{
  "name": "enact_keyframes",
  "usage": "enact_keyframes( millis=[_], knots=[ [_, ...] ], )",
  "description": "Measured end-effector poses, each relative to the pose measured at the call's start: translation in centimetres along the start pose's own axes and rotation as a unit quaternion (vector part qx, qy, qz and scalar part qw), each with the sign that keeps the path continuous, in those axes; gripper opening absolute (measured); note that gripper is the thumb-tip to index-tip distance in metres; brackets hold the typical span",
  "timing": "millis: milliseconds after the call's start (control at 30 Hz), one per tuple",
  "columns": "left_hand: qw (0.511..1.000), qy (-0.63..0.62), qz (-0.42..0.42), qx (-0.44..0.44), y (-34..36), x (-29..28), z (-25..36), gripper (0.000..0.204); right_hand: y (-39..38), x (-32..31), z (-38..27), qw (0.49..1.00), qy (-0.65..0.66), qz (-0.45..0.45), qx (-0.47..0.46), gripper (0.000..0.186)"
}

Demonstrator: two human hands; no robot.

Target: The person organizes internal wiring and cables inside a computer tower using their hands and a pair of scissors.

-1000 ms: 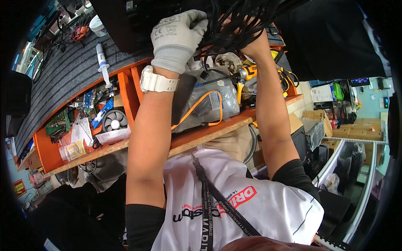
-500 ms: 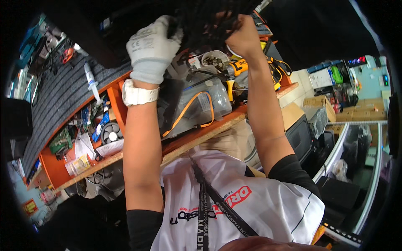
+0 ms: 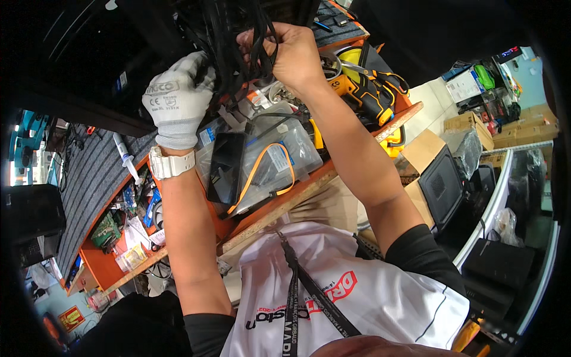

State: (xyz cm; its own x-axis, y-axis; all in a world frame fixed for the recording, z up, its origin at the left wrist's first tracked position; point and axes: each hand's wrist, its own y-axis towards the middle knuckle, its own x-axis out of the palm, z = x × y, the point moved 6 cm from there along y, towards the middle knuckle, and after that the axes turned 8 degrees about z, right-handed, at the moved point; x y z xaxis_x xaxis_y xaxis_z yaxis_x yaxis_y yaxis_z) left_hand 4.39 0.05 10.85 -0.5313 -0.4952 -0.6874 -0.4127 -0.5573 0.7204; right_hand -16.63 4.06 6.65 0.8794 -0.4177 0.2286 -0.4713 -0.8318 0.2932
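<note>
My left hand (image 3: 178, 98), in a white glove, curls its fingers at the dark edge of a black case (image 3: 89, 53); what they grip, if anything, is hidden. My right hand (image 3: 285, 53) is bare and closed on a hanging bundle of black cables (image 3: 223, 41). Below them, a black phone (image 3: 226, 166) lies on a clear plastic box (image 3: 285, 146) with an orange flat cable (image 3: 270, 157). A yellow-and-black power tool (image 3: 357, 95) and scissors (image 3: 392, 80) sit just right of my right hand.
A syringe (image 3: 125, 152) lies on the striped grey mat (image 3: 89, 160) at left. Circuit boards (image 3: 107, 232) fill the orange wooden compartment (image 3: 95, 256). Cardboard boxes (image 3: 523, 125), a black case (image 3: 437, 184) and a metal-framed cabinet (image 3: 493, 208) stand to the right, beside tiled floor (image 3: 431, 104).
Both hands have shifted left in the picture; the right rose slightly and my left dropped. The dark case fills more of the upper left, and the phone on the plastic box now shows fully.
</note>
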Motion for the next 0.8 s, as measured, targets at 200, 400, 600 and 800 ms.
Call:
enact_keyframes(
  millis=[200,400,600,800],
  knots=[
    [0.989,-0.128,0.056,-0.048,-0.8,0.5,-0.6,0.030,0.1,-0.3,1.1,0.999,0.023,0.034,0.029,0.007],
    [0.972,-0.211,0.067,-0.078,-1.3,0.4,-0.5,0.029,0.2,-0.6,1.6,0.998,0.058,0.004,0.023,0.016],
    [0.961,-0.246,0.072,-0.105,-1.8,1.1,-1.1,0.029,-0.1,-0.3,1.3,0.998,0.070,-0.001,0.000,0.016],
    [0.935,-0.308,0.075,-0.162,-2.2,2.4,-2.2,0.028,-0.4,-0.2,0.4,0.997,0.060,-0.042,-0.003,0.012]
  ],
)
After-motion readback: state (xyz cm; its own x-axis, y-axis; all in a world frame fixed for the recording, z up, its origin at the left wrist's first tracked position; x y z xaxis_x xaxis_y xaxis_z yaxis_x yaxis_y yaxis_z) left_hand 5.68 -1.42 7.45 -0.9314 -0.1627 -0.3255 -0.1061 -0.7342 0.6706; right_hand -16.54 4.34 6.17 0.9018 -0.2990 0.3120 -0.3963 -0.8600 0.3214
